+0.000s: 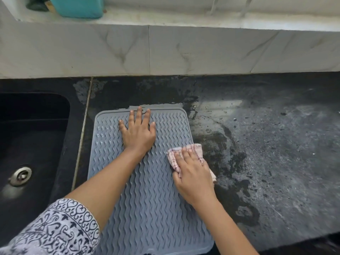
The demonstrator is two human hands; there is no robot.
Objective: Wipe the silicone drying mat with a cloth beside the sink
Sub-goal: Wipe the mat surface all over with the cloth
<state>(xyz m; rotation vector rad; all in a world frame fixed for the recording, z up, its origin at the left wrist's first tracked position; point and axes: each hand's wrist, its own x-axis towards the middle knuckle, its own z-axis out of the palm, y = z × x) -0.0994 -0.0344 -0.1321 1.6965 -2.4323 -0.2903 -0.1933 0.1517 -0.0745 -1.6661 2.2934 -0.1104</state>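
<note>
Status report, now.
Left hand flat on mat. Right hand grips cloth at mat's right edge. Counter beside it wet.

Cut off at the picture's bottom edge: near end of the mat (147, 199), right forearm, patterned sleeve (55, 230). Hidden under the left hand (138, 133) and its forearm: a strip of the mat's ribs. Mostly covered by the right hand (193, 177): cloth (193, 149). Cropped at left: sink (33, 144). Cropped at top: teal container (77, 6), with 1 dark blurred thing (36, 5) beside it, impossible to identify.
</note>
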